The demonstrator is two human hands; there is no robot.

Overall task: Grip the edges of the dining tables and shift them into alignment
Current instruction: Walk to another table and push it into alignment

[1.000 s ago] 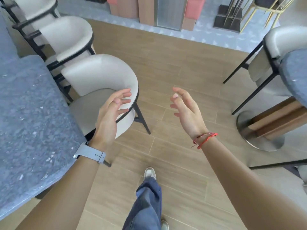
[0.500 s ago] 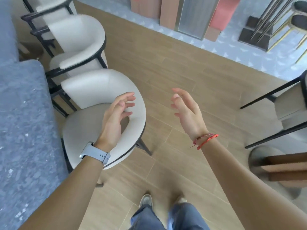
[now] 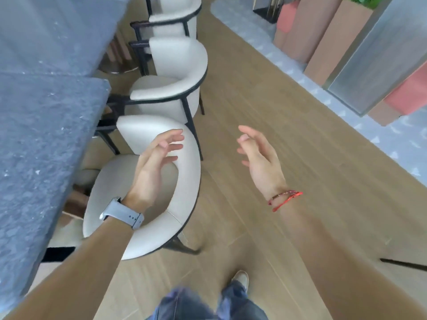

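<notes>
A grey speckled dining table point(image 3: 41, 144) fills the left side, and a second grey dining table point(image 3: 62, 31) adjoins it further back, its edge offset from the near one. My left hand point(image 3: 154, 165), with a grey watch at the wrist, hovers open above a cream chair, to the right of the near table's edge and not touching it. My right hand point(image 3: 258, 158), with a red cord bracelet, is held open over the wooden floor. Neither hand holds anything.
Three cream chairs with black frames line the tables' right side: the near chair point(image 3: 147, 204), the middle chair point(image 3: 175, 88) and the far chair point(image 3: 175, 17). Tall pink and tan panels point(image 3: 323, 38) stand on pale tiles at the upper right. My legs point(image 3: 208, 306) are on the wooden floor.
The view has swung left and forward along the row of chairs; the table on the right has left the frame. Both hands stay raised and open.
</notes>
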